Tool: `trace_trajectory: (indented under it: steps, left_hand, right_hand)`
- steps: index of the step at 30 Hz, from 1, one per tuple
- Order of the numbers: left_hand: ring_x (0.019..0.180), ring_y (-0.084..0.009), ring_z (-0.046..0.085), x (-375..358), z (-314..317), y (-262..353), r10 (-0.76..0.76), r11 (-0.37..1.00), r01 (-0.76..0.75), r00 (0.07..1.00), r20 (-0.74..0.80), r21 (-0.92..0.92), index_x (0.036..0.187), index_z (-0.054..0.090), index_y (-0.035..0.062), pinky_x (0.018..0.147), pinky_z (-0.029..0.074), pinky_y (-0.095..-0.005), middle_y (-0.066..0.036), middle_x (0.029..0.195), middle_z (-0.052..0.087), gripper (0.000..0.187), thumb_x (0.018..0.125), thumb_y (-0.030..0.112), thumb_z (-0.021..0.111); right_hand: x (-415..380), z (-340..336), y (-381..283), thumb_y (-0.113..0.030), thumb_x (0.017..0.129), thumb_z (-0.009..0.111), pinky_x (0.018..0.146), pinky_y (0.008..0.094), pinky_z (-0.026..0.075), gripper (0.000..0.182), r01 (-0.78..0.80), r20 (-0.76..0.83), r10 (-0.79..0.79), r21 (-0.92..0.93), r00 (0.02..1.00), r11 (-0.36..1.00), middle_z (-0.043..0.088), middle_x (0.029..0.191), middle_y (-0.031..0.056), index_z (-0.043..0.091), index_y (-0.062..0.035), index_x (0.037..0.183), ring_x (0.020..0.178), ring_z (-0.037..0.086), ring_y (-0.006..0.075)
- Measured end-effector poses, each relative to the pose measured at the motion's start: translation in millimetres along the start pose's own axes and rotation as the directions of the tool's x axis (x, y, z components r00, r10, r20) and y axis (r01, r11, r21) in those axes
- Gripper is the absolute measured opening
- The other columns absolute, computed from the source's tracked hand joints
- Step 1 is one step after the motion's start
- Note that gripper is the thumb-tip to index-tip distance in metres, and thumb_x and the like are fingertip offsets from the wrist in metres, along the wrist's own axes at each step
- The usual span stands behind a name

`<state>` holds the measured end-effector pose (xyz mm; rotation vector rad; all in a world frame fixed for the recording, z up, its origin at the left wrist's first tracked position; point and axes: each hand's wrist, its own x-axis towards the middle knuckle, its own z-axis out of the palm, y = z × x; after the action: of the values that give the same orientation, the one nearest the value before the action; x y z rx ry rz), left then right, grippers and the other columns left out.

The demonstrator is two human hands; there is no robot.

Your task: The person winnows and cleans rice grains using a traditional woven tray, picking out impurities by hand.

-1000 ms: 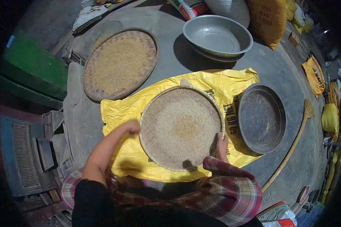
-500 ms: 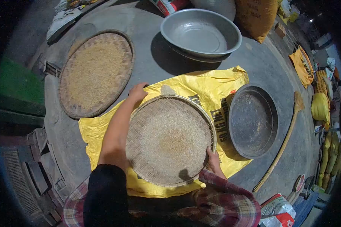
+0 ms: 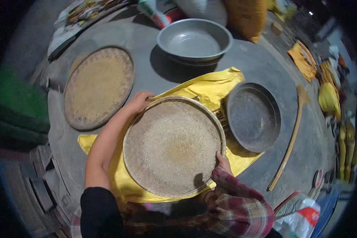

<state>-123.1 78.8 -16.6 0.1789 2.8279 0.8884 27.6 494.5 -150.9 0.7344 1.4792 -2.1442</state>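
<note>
A round woven bamboo sieve (image 3: 139, 170) with a pale rim is in front of me, a layer of light grain (image 3: 174, 135) spread over it with a browner patch near the middle. My left hand (image 3: 140, 102) is closed round its upper-left rim, fingertips partly hidden. On the lower-right side, my right hand (image 3: 225, 162) grips the rim with its thumb on the inner edge. Beneath the sieve lies a yellow woven sack (image 3: 208, 87), partly covered.
A flat woven tray (image 3: 127, 85) of golden grain lies at left. Farther back stands a grey metal basin (image 3: 194, 39). A dark shallow pan (image 3: 254, 119) rests on the sack's right edge, near a long-handled broom (image 3: 291, 139). Filled sacks (image 3: 246, 18) stand behind.
The sieve has shifted slightly left and looks closer to me. My left hand has come onto its upper-left rim; the right hand keeps its hold. The whole view has moved a little.
</note>
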Motion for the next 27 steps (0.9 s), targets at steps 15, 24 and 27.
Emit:
trace_trajectory:
  steps: [15,24,27]
  left_hand:
    - [0.08,-0.0196,0.054,3.5,25.4,-43.1,-0.15,0.985,0.128,0.966,-0.209,-0.115,0.107,0.059,0.0059,0.074,0.045,-0.031,-0.01,0.092,0.057,0.035,0.073,-0.001,0.059]
    - [0.113,-0.0305,0.046,-98.5,67.3,-40.5,-0.359,0.933,0.309,0.754,-0.549,-0.186,0.124,0.046,0.0018,0.097,0.034,-0.0394,-0.017,0.123,0.049,0.058,0.075,0.023,0.068]
    - [0.096,-0.0243,0.058,-128.1,70.7,-6.7,-0.729,0.671,0.562,0.618,-0.294,-0.483,0.129,0.038,-0.0007,0.077,0.049,-0.0363,-0.018,0.113,0.054,0.068,0.075,0.024,0.071]
  right_hand:
    - [7.8,20.8,-0.8,-0.033,0.086,0.057,0.066,0.0312,0.044,0.036,0.028,-0.05,-0.03,-0.037,0.998,0.999,0.06,0.085,0.0033,0.059,-0.0024,0.104,0.074,0.054,0.0157]
    - [30.0,29.2,-15.0,-0.03,0.087,0.055,0.08,0.0445,0.047,0.043,-0.132,-0.098,0.164,0.276,0.982,0.952,0.057,0.108,0.0152,0.047,0.0013,0.116,0.096,0.055,0.0278]
    - [52.3,24.1,-15.4,-0.033,0.09,0.052,0.093,0.0399,0.041,0.049,-0.11,0.024,0.108,0.283,0.994,0.953,0.054,0.115,0.016,0.043,0.0032,0.121,0.105,0.052,0.0272]
